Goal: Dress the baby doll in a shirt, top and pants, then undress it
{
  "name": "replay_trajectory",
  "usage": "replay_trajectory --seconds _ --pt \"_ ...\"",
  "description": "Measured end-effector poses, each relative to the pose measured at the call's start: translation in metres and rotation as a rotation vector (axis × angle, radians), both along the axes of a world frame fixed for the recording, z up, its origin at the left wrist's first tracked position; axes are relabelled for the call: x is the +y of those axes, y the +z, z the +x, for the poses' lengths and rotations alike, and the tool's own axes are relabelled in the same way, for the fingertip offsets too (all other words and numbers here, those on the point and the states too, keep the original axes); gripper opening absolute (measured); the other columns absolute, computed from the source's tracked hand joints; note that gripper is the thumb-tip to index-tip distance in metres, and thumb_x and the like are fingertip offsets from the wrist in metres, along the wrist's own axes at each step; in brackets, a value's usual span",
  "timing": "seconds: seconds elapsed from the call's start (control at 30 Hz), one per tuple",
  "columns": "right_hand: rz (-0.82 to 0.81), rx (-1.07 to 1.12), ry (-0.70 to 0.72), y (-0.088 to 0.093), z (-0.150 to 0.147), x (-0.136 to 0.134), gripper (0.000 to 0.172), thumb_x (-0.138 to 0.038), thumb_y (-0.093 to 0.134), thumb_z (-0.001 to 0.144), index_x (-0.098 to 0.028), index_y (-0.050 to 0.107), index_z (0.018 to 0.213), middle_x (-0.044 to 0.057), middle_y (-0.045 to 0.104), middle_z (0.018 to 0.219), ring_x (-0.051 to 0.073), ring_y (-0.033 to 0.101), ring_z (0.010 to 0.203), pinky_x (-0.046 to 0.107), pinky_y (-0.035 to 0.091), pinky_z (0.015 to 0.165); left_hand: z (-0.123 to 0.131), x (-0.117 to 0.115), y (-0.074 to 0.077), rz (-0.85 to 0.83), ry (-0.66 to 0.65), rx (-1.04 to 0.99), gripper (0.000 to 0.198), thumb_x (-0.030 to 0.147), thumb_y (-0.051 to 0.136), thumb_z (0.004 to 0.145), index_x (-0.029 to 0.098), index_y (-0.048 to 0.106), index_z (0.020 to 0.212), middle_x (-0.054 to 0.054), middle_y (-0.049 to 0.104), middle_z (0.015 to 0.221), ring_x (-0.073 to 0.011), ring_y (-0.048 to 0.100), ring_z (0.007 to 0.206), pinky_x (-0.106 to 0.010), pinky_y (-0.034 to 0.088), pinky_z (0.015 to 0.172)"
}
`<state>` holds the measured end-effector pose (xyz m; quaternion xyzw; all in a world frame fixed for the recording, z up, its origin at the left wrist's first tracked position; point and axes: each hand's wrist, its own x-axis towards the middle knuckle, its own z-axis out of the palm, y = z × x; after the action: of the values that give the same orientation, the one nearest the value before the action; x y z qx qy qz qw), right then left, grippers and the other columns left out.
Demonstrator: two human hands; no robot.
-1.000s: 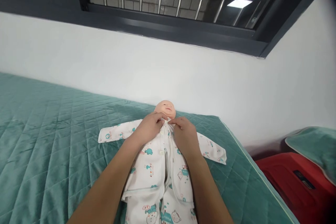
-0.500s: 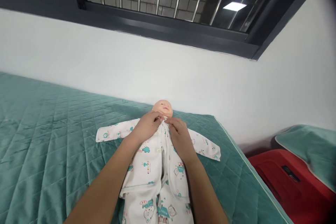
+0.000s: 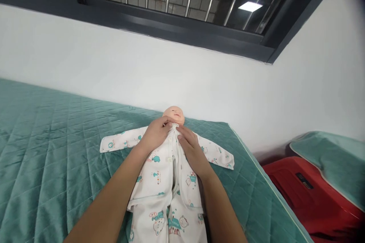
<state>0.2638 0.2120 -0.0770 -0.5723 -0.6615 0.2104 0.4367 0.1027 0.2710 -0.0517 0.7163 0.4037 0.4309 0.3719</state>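
Note:
A baby doll (image 3: 173, 114) lies on its back, dressed in a white long-sleeved baby shirt (image 3: 159, 174) with teal animal prints. Its sleeves spread out to both sides. The front hangs partly apart below the neck, a button showing on the left edge. Matching trousers (image 3: 182, 222) cover the legs. At the collar, just under the doll's chin, my left hand (image 3: 156, 133) pinches the shirt's neckline between thumb and fingers. My right hand (image 3: 191, 148) rests on the other front panel, fingers stretched toward the collar, index and thumb apart.
The doll lies on a teal quilted bed cover (image 3: 62, 140) against a white wall (image 3: 137, 68). Above is a dark window frame (image 3: 171, 26) with metal bars behind it. Right of the bed edge are a red plastic stool (image 3: 302, 193) and a teal cloth (image 3: 330, 159).
The view has shifted slightly. My right hand's fingers have loosened from their pinch at the collar and moved a little apart from the left hand's fingers. The left hand stays at the neckline.

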Motion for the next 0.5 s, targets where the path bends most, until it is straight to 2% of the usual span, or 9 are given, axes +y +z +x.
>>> replay_trajectory --seconds 0.1,0.3,0.5 --pt "-0.037 0.098 -0.009 0.005 -0.001 -0.001 0.036 -0.043 0.051 0.089 -0.028 0.066 0.118 0.003 0.055 0.14 0.023 0.042 0.136 0.045 0.027 0.117 0.0 -0.002 0.003 -0.002 0.019 0.002 0.025 0.023 0.047 0.09 0.023 0.071 0.096 0.0 0.073 0.103 -0.018 0.064 0.097 -0.031 0.045 0.09" --pt "-0.034 0.237 -0.06 0.01 -0.004 -0.004 0.031 -0.04 0.057 0.085 -0.026 0.068 0.11 0.003 0.06 0.134 0.024 0.048 0.13 0.043 0.033 0.113 -0.001 -0.004 0.004 0.008 0.037 0.015 0.025 0.024 0.048 0.09 0.024 0.072 0.094 0.001 0.073 0.1 -0.0176 0.064 0.094 -0.03 0.045 0.086" --pt "-0.116 0.317 -0.199 0.017 -0.006 -0.009 0.032 -0.038 0.059 0.082 -0.023 0.069 0.108 0.004 0.069 0.117 0.024 0.062 0.104 0.041 0.045 0.097 -0.003 -0.005 0.006 -0.004 0.039 0.018 0.023 0.024 0.049 0.089 0.024 0.072 0.091 0.001 0.073 0.098 -0.0173 0.064 0.092 -0.029 0.045 0.085"
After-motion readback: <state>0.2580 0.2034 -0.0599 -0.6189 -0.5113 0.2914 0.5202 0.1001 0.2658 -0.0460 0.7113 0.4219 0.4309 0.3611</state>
